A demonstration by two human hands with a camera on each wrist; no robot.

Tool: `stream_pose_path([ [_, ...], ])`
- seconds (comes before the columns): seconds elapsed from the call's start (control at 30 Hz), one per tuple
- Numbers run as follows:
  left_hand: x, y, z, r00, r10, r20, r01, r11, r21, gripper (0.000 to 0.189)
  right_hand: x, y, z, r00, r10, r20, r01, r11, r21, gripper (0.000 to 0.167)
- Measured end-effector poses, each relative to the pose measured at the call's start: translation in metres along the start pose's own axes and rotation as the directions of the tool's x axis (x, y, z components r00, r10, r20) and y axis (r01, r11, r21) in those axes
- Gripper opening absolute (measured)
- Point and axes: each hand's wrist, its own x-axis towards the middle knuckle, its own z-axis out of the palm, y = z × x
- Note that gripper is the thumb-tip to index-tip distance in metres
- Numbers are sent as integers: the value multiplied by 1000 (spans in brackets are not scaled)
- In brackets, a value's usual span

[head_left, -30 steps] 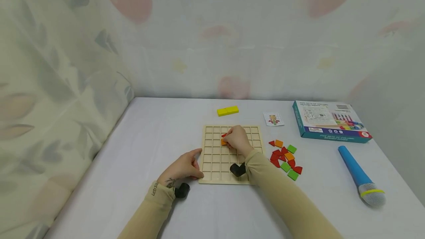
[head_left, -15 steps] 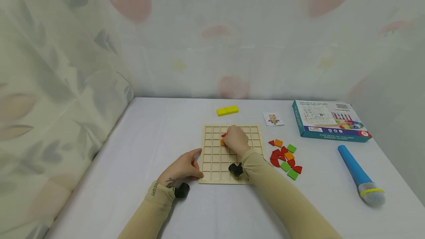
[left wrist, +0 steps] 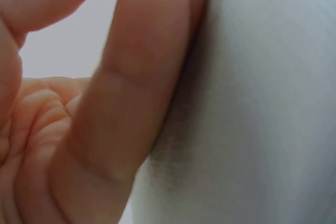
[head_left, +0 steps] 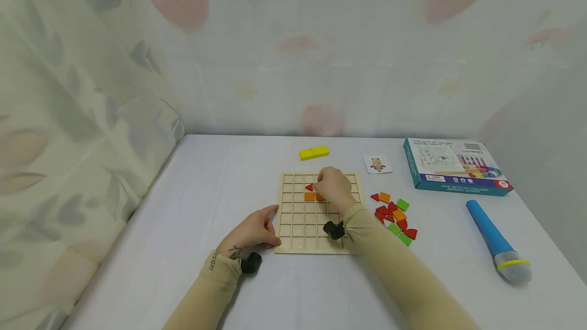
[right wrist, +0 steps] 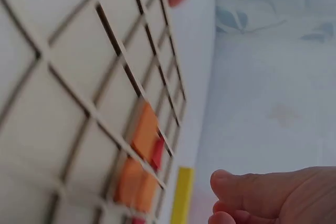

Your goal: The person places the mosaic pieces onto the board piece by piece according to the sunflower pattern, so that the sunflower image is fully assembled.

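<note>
A wooden grid board (head_left: 293,228) lies on the table. My left hand (head_left: 249,230) touches its left edge, thumb near the front corner; in the left wrist view its fingers (left wrist: 126,77) fill much of the picture. Two orange square tiles (head_left: 309,196) sit side by side in the grid, with a red triangle tile (head_left: 309,187) behind the left one. In the right wrist view another bit of red (right wrist: 137,220) shows beside the nearer orange tile (right wrist: 135,184). My right hand (head_left: 334,186) hovers just above the board, off the tiles, fingers loosely bent, nothing visible between them.
Loose red, orange and green tiles (head_left: 399,215) lie right of the board. Behind it are a yellow block (head_left: 314,153) and a small picture card (head_left: 378,164). A flat box (head_left: 458,167) and a blue toy microphone (head_left: 492,233) are at the right.
My right hand has come off the orange tiles and moved slightly up and to the right, uncovering the second one. The left hand stays at the board's edge.
</note>
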Motion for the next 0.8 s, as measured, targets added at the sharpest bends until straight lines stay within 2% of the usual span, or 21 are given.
stream_pose_path([
  [0.2, 0, -1, -1, 1000, -8, -6, 8, 1000, -3, 94, -3, 33, -43, 999, -22, -25, 21, 999, -35, 29],
  [0.4, 1, -2, -1, 1000, -2, -3, 2, 1000, -11, 95, -8, 79, -73, 1000, 16, -13, -16, 997, -77, 33],
  [0.6, 1, -3, -1, 1000, -8, 0, 8, 1000, -18, 95, -12, 114, -78, 996, 71, 52, -66, 993, -93, 34],
  [0.8, 2, -3, -1, 1000, -2, 1, 2, 1000, -18, 95, -15, 130, -71, 990, 100, 100, -88, 989, -120, 35],
])
